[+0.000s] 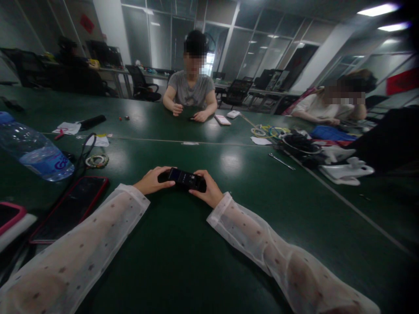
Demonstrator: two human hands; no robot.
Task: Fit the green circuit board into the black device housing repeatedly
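A small black handheld device with a dark screen and pale markings lies level just above or on the green table; I cannot tell which. My left hand grips its left end, thumb along the near edge and fingers behind. Around the right end curls my right hand, thumb in front and fingers at the far side. Both forearms wear sheer white sleeves with dark spots. Left of my left hand is a red-edged phone, and beyond that phone sits a beaded bracelet.
A tilted water bottle and a pink-cased phone are at the left. A wrench lies to the right, near cables and white plastic parts. One person sits opposite, another at the right.
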